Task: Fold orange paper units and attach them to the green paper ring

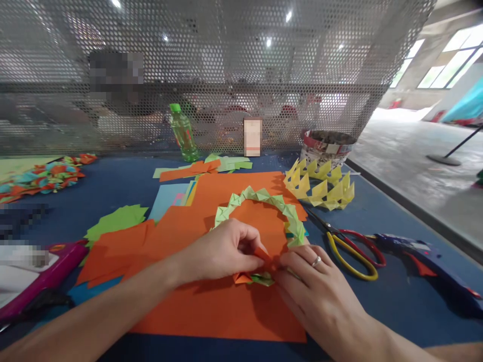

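Observation:
A ring of folded light-green paper [251,193] lies over large orange paper sheets [222,319], its near side partly hidden by my hands. My left hand [222,251] pinches a small folded orange paper piece [264,255] between thumb and fingers, at the ring's near side. From the right, my right hand [320,284], with a silver ring on one finger, is closed on the near right part of the paper ring, fingertips touching the orange piece. Another bit of orange folded paper [242,277] shows below my left fingers.
Right of the sheets are a yellow paper crown [319,190], scissors [352,256] and a glue gun [411,251]. A green-capped bottle [183,136] and a newspaper-covered tub [328,146] stand near the perforated metal screen [226,60]. Loose orange squares [113,249] lie left.

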The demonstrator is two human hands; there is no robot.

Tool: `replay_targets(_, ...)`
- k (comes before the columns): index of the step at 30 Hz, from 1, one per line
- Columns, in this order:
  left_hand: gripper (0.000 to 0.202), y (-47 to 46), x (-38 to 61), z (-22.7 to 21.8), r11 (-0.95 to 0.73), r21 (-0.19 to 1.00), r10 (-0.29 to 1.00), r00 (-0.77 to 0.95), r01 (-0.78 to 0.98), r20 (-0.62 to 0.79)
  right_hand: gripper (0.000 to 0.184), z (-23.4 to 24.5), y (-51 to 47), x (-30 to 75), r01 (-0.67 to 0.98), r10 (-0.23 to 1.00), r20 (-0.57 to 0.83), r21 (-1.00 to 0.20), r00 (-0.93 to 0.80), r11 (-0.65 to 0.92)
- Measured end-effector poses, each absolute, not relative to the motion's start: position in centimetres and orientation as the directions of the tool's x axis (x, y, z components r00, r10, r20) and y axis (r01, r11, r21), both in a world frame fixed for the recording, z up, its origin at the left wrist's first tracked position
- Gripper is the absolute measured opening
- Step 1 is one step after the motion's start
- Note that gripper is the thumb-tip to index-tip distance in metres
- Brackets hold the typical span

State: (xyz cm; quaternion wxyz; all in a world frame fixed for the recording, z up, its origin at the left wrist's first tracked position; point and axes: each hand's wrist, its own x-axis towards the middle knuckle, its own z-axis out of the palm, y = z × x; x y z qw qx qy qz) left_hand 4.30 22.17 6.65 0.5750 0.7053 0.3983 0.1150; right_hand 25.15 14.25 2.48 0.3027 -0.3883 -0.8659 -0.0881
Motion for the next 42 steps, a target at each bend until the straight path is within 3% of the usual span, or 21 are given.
replay_targets(26, 0.015, 21.5, 4.7, 7.6, -0.145, 0.869, 0.662, 0.699, 0.472, -0.269, 0.026, 3.0, 14.0, 24.6, 0.769, 0.679, 0.558, -0.108, -0.477, 0.63)
replay_targets(42, 0.017, 21.2, 4.9, 7.7, -0.201, 0.845, 0.666, 0.702, 0.496, -0.254, 0.016, 3.2, 13.8, 24.6, 0.761, 0.767, 0.509, -0.291, -0.39, 0.58)
